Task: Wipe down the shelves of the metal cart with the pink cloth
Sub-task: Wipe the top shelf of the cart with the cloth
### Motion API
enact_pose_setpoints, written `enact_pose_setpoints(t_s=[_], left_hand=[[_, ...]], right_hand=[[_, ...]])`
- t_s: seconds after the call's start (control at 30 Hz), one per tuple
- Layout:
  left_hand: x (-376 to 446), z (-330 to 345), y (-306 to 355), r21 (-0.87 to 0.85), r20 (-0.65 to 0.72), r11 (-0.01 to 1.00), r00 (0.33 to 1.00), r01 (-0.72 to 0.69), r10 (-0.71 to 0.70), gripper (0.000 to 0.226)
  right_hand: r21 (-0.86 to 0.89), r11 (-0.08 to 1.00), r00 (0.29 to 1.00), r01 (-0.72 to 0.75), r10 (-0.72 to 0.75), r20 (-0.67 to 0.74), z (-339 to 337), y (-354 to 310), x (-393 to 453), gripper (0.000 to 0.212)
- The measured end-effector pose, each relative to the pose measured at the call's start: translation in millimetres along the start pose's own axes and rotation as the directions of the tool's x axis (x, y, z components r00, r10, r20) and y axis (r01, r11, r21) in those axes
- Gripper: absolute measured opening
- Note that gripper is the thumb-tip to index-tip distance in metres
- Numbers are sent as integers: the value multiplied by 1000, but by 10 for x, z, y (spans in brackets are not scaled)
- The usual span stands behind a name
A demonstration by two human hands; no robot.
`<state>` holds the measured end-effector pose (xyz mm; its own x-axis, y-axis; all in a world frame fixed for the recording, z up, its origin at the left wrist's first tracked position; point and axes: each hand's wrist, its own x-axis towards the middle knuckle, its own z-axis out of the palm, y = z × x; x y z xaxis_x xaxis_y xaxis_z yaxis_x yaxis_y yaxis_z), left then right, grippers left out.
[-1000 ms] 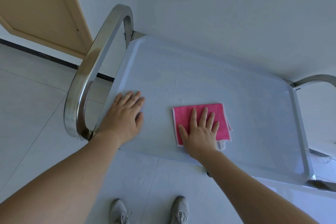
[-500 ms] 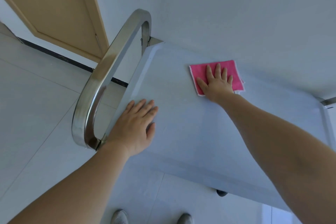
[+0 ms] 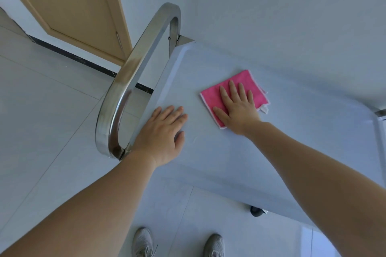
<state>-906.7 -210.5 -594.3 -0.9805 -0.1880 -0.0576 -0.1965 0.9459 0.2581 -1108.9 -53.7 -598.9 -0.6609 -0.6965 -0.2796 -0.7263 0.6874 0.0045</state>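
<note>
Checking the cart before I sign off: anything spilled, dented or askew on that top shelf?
Nothing stands out. The top shelf looks bare and unspilled. The pink cloth lies flat under the right hand; the left hand rests beside the handle.

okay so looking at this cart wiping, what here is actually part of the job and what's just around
Part of the job:
pink cloth, flat under the right hand
top shelf of the metal cart
left hand, resting flat on the shelf
cart handle

Just around:
wooden door
white wall
tiled floor
grey shoes
</note>
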Motion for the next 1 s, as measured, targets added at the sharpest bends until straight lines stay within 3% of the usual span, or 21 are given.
enact_pose_setpoints(t_s=[0.37,0.57,0.73,0.87,1.0], left_hand=[[51,22,-18,-37,-29,999,999,-15,13,51],[57,40,-33,-25,-24,999,999,-25,24,53],[35,-96,15,-34,81,999,996,-22,24,53],[15,-579,138,-13,10,986,986,-169,169,46],[107,-1278,126,120,-153,931,920,-346,361,36]], right_hand=[[-12,991,987,130,-128,99,257,-549,-1341,73],[-2,993,990,115,-114,78,344,-632,-1519,68],[-15,994,991,113,-111,79,327,-640,-1503,69],[-12,993,990,113,-112,90,313,-639,-1477,69],[-15,995,991,101,-99,94,332,-621,-1477,68]])
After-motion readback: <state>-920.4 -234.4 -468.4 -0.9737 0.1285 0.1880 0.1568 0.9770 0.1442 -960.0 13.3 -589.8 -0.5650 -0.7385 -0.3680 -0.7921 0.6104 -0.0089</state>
